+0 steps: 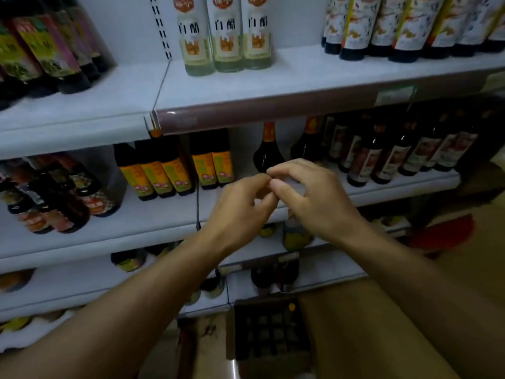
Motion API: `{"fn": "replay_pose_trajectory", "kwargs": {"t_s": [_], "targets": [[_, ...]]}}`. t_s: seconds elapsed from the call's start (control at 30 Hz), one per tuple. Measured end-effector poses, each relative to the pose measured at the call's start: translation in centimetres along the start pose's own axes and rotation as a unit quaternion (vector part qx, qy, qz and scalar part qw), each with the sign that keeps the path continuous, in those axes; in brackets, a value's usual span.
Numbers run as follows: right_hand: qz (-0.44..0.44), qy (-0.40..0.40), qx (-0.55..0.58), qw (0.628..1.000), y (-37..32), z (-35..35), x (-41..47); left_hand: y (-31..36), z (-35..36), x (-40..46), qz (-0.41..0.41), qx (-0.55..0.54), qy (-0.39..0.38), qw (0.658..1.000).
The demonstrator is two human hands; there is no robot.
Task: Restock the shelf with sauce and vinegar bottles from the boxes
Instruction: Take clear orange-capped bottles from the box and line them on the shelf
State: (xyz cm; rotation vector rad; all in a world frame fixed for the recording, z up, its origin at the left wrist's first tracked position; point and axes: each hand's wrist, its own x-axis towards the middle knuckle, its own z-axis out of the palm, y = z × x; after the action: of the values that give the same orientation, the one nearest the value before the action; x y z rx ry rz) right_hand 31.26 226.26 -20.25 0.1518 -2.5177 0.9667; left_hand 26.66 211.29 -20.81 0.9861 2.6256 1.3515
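Both hands, left hand (240,203) & right hand (308,192), fingertips touching, curled, holding no bottle, in front of middle shelf (153,214); prob. between placements, next: reach down to box (270,332) w/ dark bottles, grab one for the gap.

The clear vinegar bottles (228,34) carry labels reading "白醋".

The right hand (308,198) is covering the lower part of the dark bottle (266,151) behind it; whether its fingers (284,184) are pinching anything is staying unclear.
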Motion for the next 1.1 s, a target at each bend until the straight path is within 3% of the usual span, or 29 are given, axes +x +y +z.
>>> {"fn": "replay_pose_trajectory", "kwargs": {"t_s": [0.5,1.1], "targets": [[0.154,-0.057,0.025,0.986,10.3,11.2,-10.4,-13.1,11.6,-6.3,-0.119,-0.078,-0.135,0.981],[0.321,-0.183,0.000,0.929,29.8,26.3,-23.8,-29.2,31.6,-10.6,-0.293,-0.083,-0.261,0.916]]}}
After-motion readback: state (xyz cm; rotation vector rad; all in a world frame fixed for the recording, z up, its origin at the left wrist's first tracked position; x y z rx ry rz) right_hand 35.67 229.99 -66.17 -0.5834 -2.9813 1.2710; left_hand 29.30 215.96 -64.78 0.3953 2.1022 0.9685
